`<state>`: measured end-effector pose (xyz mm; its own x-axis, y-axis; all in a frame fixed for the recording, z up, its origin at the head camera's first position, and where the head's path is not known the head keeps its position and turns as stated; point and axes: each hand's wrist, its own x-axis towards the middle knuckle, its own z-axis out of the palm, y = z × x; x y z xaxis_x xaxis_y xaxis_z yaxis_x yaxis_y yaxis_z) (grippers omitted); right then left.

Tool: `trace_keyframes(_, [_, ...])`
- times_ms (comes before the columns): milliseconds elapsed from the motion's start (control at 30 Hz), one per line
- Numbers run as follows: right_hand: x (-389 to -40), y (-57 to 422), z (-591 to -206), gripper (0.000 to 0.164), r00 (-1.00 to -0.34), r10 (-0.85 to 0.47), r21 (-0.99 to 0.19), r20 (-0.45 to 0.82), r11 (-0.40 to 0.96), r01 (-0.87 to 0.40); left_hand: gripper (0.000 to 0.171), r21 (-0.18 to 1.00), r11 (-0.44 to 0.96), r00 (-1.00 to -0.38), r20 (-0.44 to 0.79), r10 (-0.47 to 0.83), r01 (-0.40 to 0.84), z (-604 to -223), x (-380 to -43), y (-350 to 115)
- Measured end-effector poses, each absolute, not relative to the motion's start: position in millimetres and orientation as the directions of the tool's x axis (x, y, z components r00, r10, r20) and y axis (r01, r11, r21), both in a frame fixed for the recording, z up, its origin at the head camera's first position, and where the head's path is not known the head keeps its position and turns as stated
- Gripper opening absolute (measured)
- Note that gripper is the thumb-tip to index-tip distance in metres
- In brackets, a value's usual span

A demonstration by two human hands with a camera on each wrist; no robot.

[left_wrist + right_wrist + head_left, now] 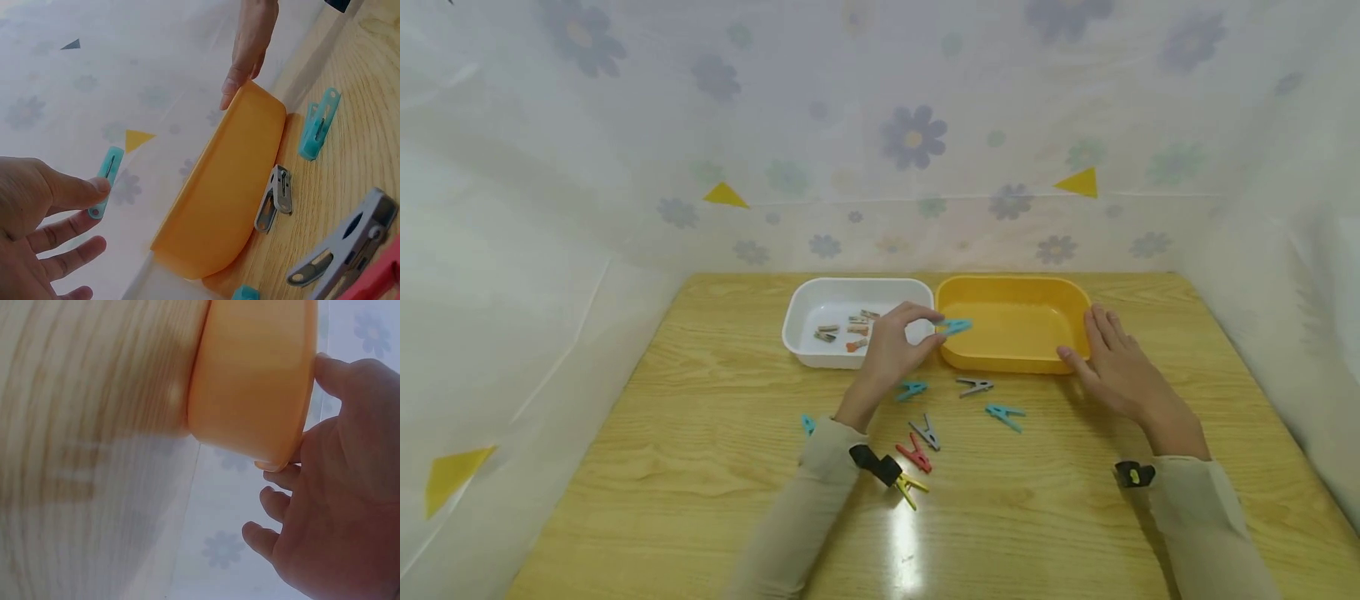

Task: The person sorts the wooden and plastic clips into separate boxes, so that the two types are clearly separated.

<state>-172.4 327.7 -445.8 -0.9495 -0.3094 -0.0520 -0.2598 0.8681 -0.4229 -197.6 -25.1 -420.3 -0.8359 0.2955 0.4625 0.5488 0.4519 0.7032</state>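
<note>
Pinched between thumb and forefinger of the left hand (893, 342): one light-blue peg (956, 327), above the left end of the yellow tub (1000, 365). Visible from the left wrist alone: remaining fingers of that hand loosely spread, off the peg; also, at close range, two grey pegs (340, 244), one just beside the tub's outer wall. At the tub's right end: right hand (1116, 371), fingers nearly straight. Clearer from the right wrist: thumb touching the rim. From the head only: wooden pegs (858, 331) inside the white tray (808, 357); yellow peg (908, 483) on the table (1000, 517).
</note>
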Motion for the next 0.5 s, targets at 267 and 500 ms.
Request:
trace_keyframes(267, [-170,334,-443,0.083,-0.949,-0.309,-0.410,-0.059,0.874,-0.260,0.025,0.692,0.494,-0.850,0.435,0.298,0.527,-420,-198,-13])
trace_keyframes(500, [-162,339,-443,0.081,-0.951,-0.308,-0.419,-0.040,0.869,-0.264,0.025,0.690,0.522,-0.865,0.403,0.299,0.501,-416,-201,-6])
